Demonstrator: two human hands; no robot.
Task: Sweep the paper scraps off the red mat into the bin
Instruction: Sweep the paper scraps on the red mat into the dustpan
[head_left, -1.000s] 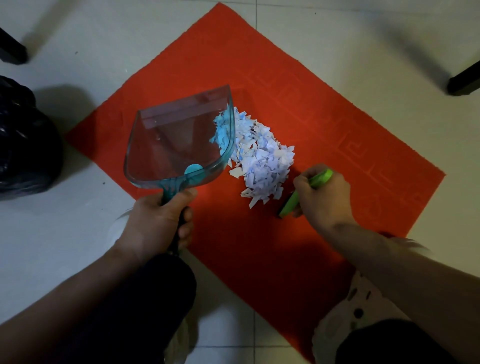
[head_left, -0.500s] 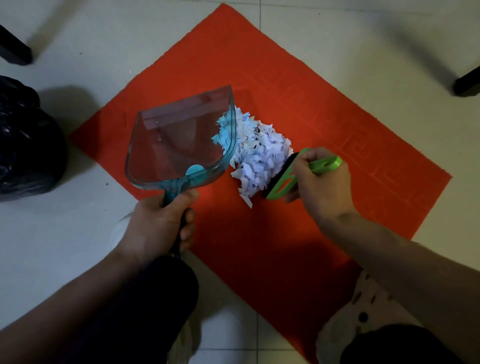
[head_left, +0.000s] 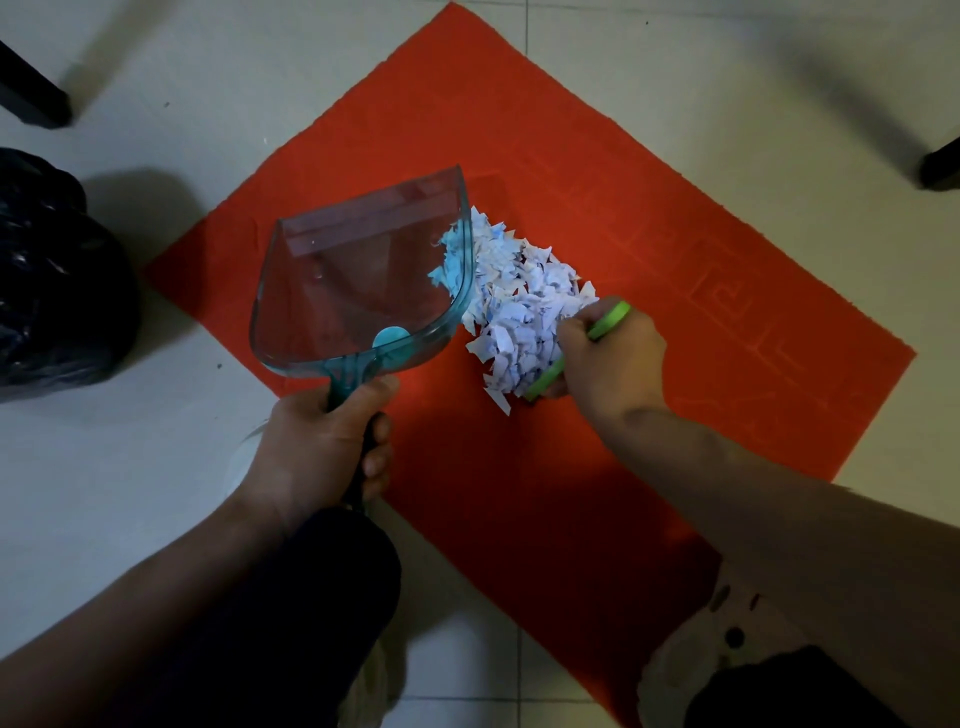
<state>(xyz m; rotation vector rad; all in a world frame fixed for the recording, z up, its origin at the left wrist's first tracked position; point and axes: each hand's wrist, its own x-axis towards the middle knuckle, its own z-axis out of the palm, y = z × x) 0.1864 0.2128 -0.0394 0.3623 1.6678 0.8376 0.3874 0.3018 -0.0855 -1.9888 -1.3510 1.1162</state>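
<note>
The left hand (head_left: 317, 447) has its fingers (head_left: 376, 462) curled tight round the dark handle of a clear teal dustpan (head_left: 358, 291), thumb laid along the neck. The pan is tilted, its open mouth facing right onto the red mat (head_left: 649, 218). The right hand (head_left: 613, 358) grips a green hand brush (head_left: 605, 327), fingers wrapped closed round it, and the brush touches the right side of the paper scraps (head_left: 519, 312). The scraps lie heaped on the mat between brush and pan; a few blue ones sit just inside the pan's mouth. A black bin bag (head_left: 52, 280) sits on the tiled floor (head_left: 156, 441) at the far left, well apart from the mat.
</note>
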